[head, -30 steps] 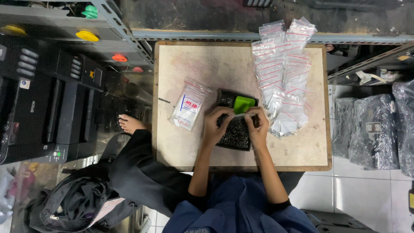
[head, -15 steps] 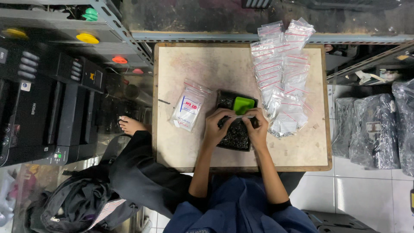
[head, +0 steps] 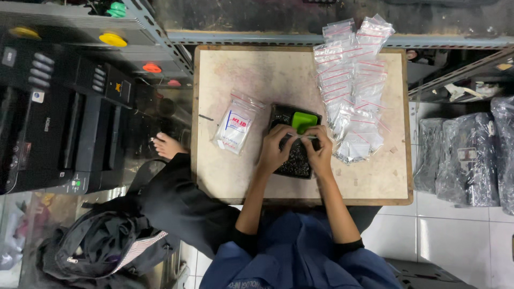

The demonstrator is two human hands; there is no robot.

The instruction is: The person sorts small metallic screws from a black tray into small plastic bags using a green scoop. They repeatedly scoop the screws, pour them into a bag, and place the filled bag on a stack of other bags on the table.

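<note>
A black tray of small dark pieces lies in the middle of the wooden table, with a green scoop at its far end. Both hands are over the tray. My left hand and my right hand meet fingertip to fingertip, pinching a small clear zip bag between them just below the scoop. What is inside the bag is too small to tell.
A filled clear packet with a red and blue label lies left of the tray. A heap of empty zip bags covers the table's right side. A black printer stands at the left, dark wrapped bundles at the right, a black backpack on the floor.
Both hands have crept slightly up the tray toward the green scoop, and the fingertips have drawn closer together. Nothing else has moved.
</note>
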